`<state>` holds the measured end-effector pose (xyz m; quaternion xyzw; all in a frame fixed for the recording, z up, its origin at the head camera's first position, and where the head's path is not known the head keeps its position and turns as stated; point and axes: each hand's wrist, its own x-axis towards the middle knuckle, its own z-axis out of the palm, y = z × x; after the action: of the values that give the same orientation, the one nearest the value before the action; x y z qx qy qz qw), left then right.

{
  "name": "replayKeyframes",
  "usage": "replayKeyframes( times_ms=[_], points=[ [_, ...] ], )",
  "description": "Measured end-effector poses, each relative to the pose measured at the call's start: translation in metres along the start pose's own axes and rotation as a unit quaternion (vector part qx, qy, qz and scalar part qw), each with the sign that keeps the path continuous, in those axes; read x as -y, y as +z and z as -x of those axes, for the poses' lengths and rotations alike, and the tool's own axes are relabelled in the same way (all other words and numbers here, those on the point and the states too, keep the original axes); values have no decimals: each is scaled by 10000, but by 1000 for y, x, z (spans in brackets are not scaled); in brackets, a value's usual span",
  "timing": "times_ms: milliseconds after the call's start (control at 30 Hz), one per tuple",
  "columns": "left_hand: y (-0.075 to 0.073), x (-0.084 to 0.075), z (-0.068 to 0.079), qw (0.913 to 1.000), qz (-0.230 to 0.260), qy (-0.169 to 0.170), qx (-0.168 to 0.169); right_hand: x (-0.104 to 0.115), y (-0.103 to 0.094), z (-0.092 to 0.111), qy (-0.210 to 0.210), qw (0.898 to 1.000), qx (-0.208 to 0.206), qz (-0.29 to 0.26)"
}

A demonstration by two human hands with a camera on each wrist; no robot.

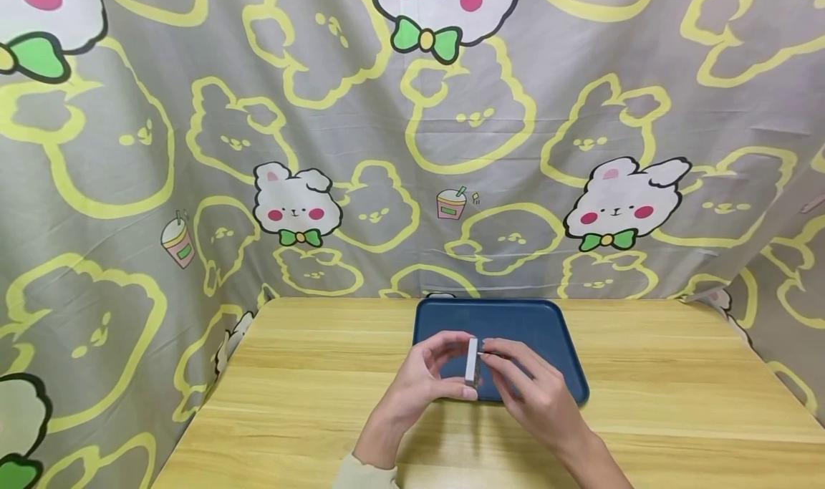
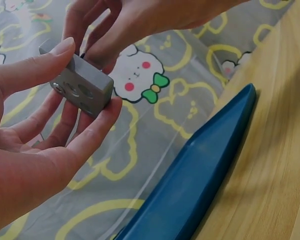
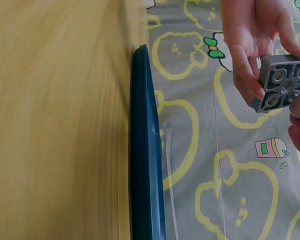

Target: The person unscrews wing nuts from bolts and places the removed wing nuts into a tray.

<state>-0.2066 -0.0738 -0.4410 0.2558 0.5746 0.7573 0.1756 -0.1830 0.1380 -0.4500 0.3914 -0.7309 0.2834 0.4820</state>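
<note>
Between the fingertips and thumb of my left hand point(image 1: 425, 376) stands a square grey metal block point(image 1: 472, 362), gripped by opposite edges over the blue tray. Round holes show in both broad faces of the block point(image 2: 82, 82); the right wrist view shows one in the middle and others at the corners. My right hand point(image 1: 540, 394) is close against the block's right face. Its fingertips pinch a small dark screw-like piece point(image 2: 83, 55) at a corner hole, mostly hidden by the fingers.
The dark blue tray point(image 1: 493, 303) lies on the wooden table point(image 1: 303, 374) toward the back edge, below both hands. Behind and along the sides hangs a grey cloth point(image 1: 361, 138) printed with yellow outlines and white rabbits.
</note>
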Motion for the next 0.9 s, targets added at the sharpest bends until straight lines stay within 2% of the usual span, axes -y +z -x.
replayKeyframes(
  times_ms=[100, 267, 467, 533, 667, 767, 900],
  points=[
    [1, -1, 0, 10000, 41, -43, -31, 1, 0, -1, 70, 10000, -5, -70],
    [2, -3, 0, 9998, -24, -52, -168, 2, -2, -3, 618, 9957, 68, -681],
    [4, -4, 0, 9988, -279, -71, -389, 5, -5, -5, 1469, 9795, 210, -1361],
    [4, -3, 0, 9985, -335, -65, -435, 6, -5, -5, 1809, 9712, 241, -1533],
    [5, -2, 0, 9975, -495, -66, -494, 7, -7, -3, 2806, 9403, 380, -1891],
    [6, -2, -1, 9968, -619, -68, -497, 6, -9, -2, 3673, 9045, 549, -2097],
    [7, -1, -1, 9964, -705, -59, -461, 4, -11, -3, 4576, 8522, 678, -2445]
  ],
)
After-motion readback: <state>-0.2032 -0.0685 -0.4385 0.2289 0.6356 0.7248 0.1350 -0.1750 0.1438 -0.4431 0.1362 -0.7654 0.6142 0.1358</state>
